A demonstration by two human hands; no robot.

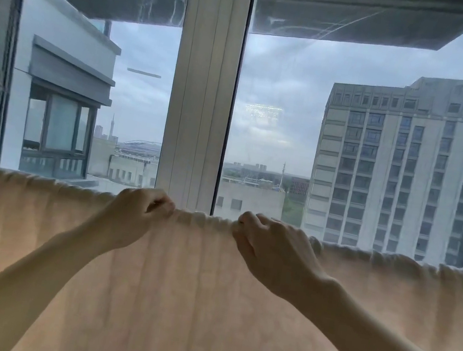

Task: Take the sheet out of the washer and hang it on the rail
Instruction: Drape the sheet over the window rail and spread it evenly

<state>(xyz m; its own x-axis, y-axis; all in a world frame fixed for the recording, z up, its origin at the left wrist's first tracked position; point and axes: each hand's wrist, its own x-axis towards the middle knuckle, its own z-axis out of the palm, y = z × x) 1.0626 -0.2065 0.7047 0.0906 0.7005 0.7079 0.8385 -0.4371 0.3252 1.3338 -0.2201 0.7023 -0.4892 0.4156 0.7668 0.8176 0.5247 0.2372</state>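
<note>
Sheet (191, 290): hanging draped, top fold bunching along its upper edge.
Left hand (134, 214): pinching the top fold.
Right hand (269, 251): pinching the same fold, just beside.
Window frame (206, 80): standing behind.

Your two bare forearms stretch from the near corners toward the middle. Your left hand (139, 215) and right hand (269, 251), near but apart, each pinch with curled fingers the top fold of the pale peach fabric sheet (193, 290).

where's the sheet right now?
Head view: the sheet spans the lower half, full width, in front of the window, its gathered top edge pinched near centre by the left hand and right hand.
</note>
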